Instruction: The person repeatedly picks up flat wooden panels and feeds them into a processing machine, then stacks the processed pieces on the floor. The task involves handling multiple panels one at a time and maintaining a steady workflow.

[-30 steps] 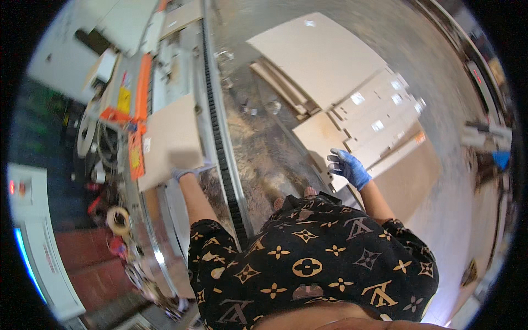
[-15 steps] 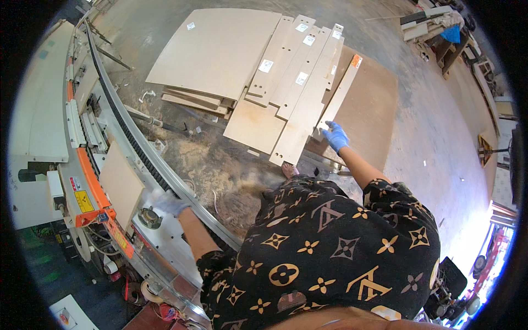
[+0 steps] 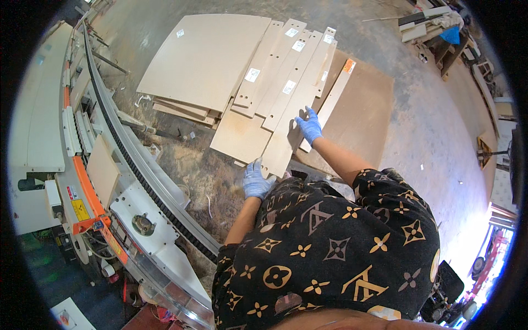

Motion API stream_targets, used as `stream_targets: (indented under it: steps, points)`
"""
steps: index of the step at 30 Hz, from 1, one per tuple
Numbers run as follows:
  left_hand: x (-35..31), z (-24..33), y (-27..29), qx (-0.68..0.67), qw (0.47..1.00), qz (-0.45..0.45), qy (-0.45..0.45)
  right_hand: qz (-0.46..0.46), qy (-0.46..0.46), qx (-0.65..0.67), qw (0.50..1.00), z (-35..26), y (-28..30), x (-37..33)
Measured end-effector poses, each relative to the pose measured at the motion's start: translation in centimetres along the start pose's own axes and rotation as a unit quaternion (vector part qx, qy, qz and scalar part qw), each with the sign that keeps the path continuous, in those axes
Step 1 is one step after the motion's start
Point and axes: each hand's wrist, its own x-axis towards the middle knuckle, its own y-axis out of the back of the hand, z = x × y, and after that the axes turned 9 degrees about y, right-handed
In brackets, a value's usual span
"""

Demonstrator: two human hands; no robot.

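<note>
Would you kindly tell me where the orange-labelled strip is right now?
The orange-labelled strip is right of centre in the head view, running upward from beside the right hand, over the brown board and right of the pale boards.

a woodworking workshop, shown by a long machine (image 3: 89,184), stacked boards (image 3: 258,91) and dusty floor (image 3: 203,165).

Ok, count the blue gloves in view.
2: the left glove, at the near end of a long, pale drilled board; the right glove, by that board's right edge. Others may be hidden.
</note>
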Motion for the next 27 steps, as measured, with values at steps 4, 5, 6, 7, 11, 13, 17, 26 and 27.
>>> stream_targets:
  steps: [4, 5, 6, 7, 11, 13, 17, 26, 27]
  points:
    - [1.0, 0.9, 0.4, 0.015, 0.999, 0.028, 0.035, -0.059, -0.058, -0.06, 0.995, 2.7, 1.6, -1.2]
    - [1.2, 2.0, 0.3, 0.009, 0.999, 0.029, 0.024, -0.114, -0.09, -0.083, 0.986, 3.8, 3.0, -0.6]
    - [1.4, 2.8, 0.6, 0.01, 0.999, 0.028, 0.016, -0.2, 0.025, -0.202, 0.958, 4.6, 4.2, -0.2]
    - [1.3, 3.3, 1.1, 0.0, 1.0, 0.025, 0.007, -0.267, 0.147, -0.314, 0.899, 5.2, 5.3, -0.2]
    - [-0.6, 2.2, 3.5, -0.148, 0.987, 0.064, -0.003, -0.391, 0.34, -0.438, 0.735, 6.7, 7.3, 2.4]
    - [-3.1, -1.4, 5.1, -0.306, 0.947, 0.089, 0.043, -0.379, 0.394, -0.458, 0.7, 6.7, 7.1, 3.7]
    - [-8.1, -11.3, 10.2, -0.38, 0.864, 0.32, 0.078, -0.39, 0.404, -0.433, 0.705, 6.3, 6.6, 5.1]
    - [-15.1, -20.1, 15.3, -0.634, 0.456, 0.591, 0.204, -0.421, 0.485, -0.357, 0.679, 7.7, 7.6, 6.6]
    - [-14.7, -21.2, 14.0, -0.625, 0.482, 0.566, 0.238, -0.395, 0.523, -0.339, 0.674, 7.9, 7.5, 7.0]
